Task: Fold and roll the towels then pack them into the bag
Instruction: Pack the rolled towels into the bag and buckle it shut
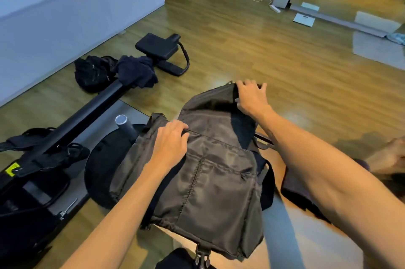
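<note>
Towels were hard for us to pick out with certainty: the likeliest was a dark crumpled cloth (137, 73) draped over the black bar of an exercise machine (92, 102) on the wooden floor (263, 53), up at our left, just beside a small black bag (92, 72). The machine's near end ran out of view at the left edge, and we could not make out its parts there. Nearer the middle, our left hand (171, 143) lay on the brown bag (214, 181), its fingers curled onto the seam below the flap; we could not tell whether they pinched the fabric or only pressed it. The bag lay flat before us, its flap lifted, its inside dark and unreadable. Our right hand (251, 97) gripped the flap's far edge, fingers folded over it. Farther right, a dark folded cloth (295, 187) lay partly hidden under our right forearm. A blurred shape at the right edge was cut off.
</note>
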